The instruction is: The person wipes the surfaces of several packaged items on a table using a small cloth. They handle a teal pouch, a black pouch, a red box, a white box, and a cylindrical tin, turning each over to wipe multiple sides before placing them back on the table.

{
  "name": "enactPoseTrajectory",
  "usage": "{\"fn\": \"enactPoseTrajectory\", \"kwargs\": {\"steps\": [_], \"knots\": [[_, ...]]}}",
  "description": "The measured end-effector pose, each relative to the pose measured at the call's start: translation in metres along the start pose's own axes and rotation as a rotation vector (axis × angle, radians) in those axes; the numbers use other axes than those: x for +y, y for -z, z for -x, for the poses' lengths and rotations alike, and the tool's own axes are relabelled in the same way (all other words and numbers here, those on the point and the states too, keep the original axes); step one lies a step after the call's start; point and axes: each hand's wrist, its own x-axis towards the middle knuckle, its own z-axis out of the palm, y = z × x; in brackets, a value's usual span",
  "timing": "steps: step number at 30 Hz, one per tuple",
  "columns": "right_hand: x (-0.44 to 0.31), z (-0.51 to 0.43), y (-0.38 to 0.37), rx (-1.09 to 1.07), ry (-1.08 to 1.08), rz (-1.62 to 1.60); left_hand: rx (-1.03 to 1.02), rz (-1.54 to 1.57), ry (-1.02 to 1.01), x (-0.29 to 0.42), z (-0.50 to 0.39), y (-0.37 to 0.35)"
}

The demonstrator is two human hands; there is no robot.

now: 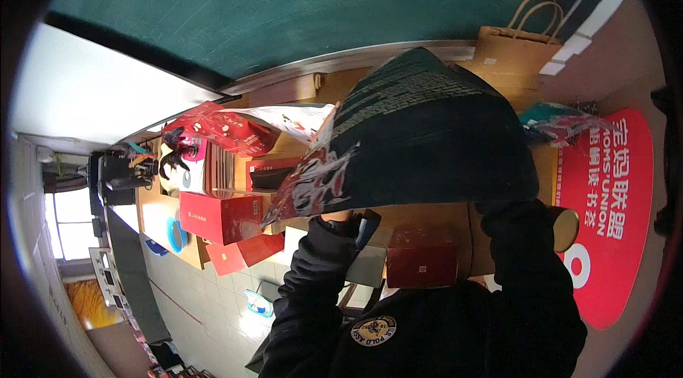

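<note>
A large dark bag [437, 138], with rows of pale print and a red-and-white patterned side, is spread before me. My left hand [337, 215] shows only near the wrist at its lower edge; the bag hides the fingers, so their grip cannot be told. A small patch of skin shows at the bag's upper left edge. My right sleeve [517, 244] reaches to the bag's lower right corner, and the right hand is hidden behind it. A white printed bag [293, 117] and a red printed bag [235, 130] lie to the left.
Red boxes [421, 258] stand near my body and at the left [221, 215], by a blue-rimmed round container [176, 234]. A brown paper bag with handles [515, 52] stands at the back right. A round tin [565, 228] and red sign [613, 218] are right; a green chalkboard [320, 4] lies behind.
</note>
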Motion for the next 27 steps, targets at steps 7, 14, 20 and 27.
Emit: {"fn": "enactPoseTrajectory", "kwargs": {"steps": [7,14,20,27], "knots": [[-0.036,-0.024,-0.003,-0.056,0.115,-0.045,-0.082,-0.321,0.008,-0.003,-0.009,0.0],[-0.08,-0.049,-0.011,-0.085,0.242,-0.117,-0.161,-0.538,-0.129,-0.003,-0.024,-0.005],[-0.097,-0.048,-0.017,-0.079,0.356,-0.252,-0.129,-0.567,-0.048,-0.005,-0.022,-0.01],[-0.086,0.015,-0.01,-0.099,0.504,-0.433,0.135,-0.251,-0.152,-0.009,-0.024,-0.023]]}}
